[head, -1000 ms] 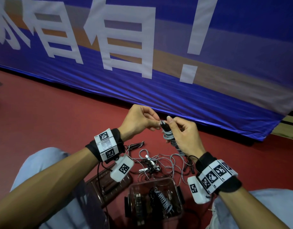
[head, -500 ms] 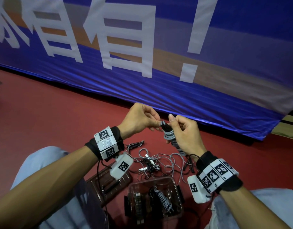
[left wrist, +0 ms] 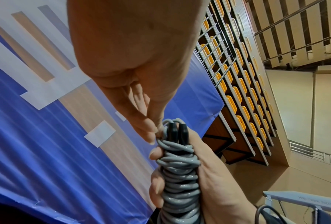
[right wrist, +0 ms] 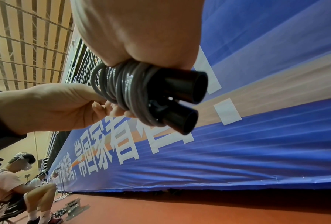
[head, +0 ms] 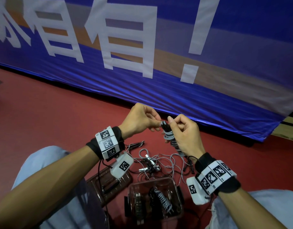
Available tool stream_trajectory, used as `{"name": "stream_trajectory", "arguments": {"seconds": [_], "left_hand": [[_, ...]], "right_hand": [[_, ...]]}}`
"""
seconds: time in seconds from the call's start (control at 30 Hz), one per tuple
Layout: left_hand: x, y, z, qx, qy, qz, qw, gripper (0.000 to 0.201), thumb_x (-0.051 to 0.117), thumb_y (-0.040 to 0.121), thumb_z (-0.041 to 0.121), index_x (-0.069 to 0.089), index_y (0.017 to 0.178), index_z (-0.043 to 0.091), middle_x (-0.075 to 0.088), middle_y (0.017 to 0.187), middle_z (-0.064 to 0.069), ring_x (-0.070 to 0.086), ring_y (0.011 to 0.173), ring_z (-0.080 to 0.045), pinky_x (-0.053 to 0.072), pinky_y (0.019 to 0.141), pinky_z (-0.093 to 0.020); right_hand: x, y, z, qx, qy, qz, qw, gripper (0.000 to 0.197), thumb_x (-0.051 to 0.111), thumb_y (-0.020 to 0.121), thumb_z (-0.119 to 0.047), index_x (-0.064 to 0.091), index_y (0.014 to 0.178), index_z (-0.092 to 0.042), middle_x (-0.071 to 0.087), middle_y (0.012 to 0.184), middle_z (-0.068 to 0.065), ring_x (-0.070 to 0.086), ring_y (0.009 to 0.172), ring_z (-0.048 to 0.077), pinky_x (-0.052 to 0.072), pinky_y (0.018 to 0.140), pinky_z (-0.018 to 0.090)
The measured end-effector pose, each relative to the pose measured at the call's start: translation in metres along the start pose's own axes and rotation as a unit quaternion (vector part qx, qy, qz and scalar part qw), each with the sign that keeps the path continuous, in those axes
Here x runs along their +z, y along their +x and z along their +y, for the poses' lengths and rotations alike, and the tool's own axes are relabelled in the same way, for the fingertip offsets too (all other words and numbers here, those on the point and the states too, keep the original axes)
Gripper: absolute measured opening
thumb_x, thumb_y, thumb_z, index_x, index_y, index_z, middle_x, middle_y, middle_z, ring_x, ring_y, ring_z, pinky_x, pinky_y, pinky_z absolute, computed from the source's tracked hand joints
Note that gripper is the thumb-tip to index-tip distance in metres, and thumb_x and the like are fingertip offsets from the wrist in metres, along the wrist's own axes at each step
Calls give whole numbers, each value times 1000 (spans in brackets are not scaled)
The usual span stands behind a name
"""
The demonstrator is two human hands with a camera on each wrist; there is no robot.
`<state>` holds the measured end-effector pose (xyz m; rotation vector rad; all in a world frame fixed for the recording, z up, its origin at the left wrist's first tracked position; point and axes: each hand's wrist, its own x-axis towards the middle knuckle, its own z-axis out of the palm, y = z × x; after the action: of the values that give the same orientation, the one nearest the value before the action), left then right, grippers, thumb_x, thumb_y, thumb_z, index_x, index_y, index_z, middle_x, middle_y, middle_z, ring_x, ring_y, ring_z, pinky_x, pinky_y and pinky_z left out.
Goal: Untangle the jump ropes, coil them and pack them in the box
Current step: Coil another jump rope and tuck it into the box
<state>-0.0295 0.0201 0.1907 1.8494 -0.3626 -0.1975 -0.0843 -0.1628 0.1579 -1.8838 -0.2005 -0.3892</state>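
A grey jump rope [head: 171, 139] stood nearly upright above the floor, its cord wound tightly round its two black handles [right wrist: 182, 97], which lay side by side. Below it, a loose tangle of grey ropes [head: 159, 162] with black and white handles sprawled over the red floor. Nearer still sat a clear plastic box [head: 178, 187], open, with coiled ropes [head: 162, 201] lying side by side inside it.
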Motion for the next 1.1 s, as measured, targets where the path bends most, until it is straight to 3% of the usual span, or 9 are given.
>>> {"name": "stream_trajectory", "arguments": {"seconds": [0.13, 0.27, 0.37, 0.5, 0.6, 0.73, 0.87, 0.97, 1.1], "left_hand": [[1, 0, 0, -4, -8, 5, 1000, 21, 84, 80, 8, 69, 85, -6, 72, 70, -20, 74, 70, -31, 58, 58, -29], [3, 1, -1, -9, -17, 6, 1000, 20, 82, 81, 6, 68, 86, -8, 72, 70, -22, 74, 67, -29, 58, 59, -29], [2, 1, 0, -11, -21, 5, 1000, 21, 82, 81, 6, 69, 87, -8, 72, 70, -22, 73, 67, -30, 57, 57, -27], [0, -1, 1, -10, -10, -4, 1000, 19, 83, 80, 6, 69, 85, -6, 72, 70, -21, 74, 69, -31, 58, 59, -29], [-3, -2, -1, -10, 10, -18, 1000, 14, 82, 79, 1, 69, 82, -4, 72, 69, -19, 74, 67, -31, 59, 60, -32], [-4, -5, -2, -17, 39, -38, 998, 12, 81, 77, -6, 69, 80, -3, 72, 68, -19, 74, 67, -32, 59, 60, -31], [-5, -7, -3, -20, 53, -40, 998, 11, 81, 76, -7, 70, 80, -4, 72, 68, -18, 74, 64, -29, 57, 59, -28], [-5, -6, -6, -21, 41, -25, 999, 10, 80, 76, -8, 71, 79, -4, 72, 67, -19, 71, 59, -25, 56, 56, -27], [5, -8, -8, 1, -24, 6, 1000, 13, 80, 80, -1, 70, 86, -7, 72, 69, -20, 73, 67, -32, 59, 60, -30]], "right_hand": [[1, -2, 0, 22, 31, 7, 999, 33, 61, 102, -34, 54, 81, -11, 56, 48, 8, 51, 38, 31, 38, 41, 21], [5, -4, 2, 23, 25, 31, 999, 32, 60, 103, -32, 51, 84, -8, 50, 44, -4, 42, 34, 11, 32, 38, 23], [6, -4, 6, 15, 52, 27, 998, 39, 61, 101, -42, 47, 80, -12, 59, 56, 21, 60, 45, 41, 44, 38, 45], [3, -1, 3, -2, 40, 12, 999, 45, 60, 102, -33, 41, 71, -8, 47, 50, 3, 45, 40, 15, 37, 40, 22], [2, -2, 5, 5, 71, -60, 996, 47, 59, 103, -36, 42, 76, -2, 61, 65, 25, 65, 50, 29, 53, 47, 35], [-1, -2, 8, -3, 12, -94, 996, 48, 57, 102, -39, 42, 70, -7, 45, 57, 0, 47, 50, 11, 38, 52, 27], [-2, -5, 8, 28, 52, -133, 989, 49, 68, 96, -43, 47, 78, -2, 65, 69, 17, 60, 55, 34, 46, 51, 37], [3, -10, 7, 79, 82, -124, 986, 52, 85, 83, -30, 43, 86, 1, 74, 79, 18, 68, 57, 39, 52, 50, 39], [9, -6, 9, 97, 145, -43, 984, 37, 77, 91, -17, 45, 80, -1, 73, 74, 21, 67, 50, 37, 53, 50, 37]]}}
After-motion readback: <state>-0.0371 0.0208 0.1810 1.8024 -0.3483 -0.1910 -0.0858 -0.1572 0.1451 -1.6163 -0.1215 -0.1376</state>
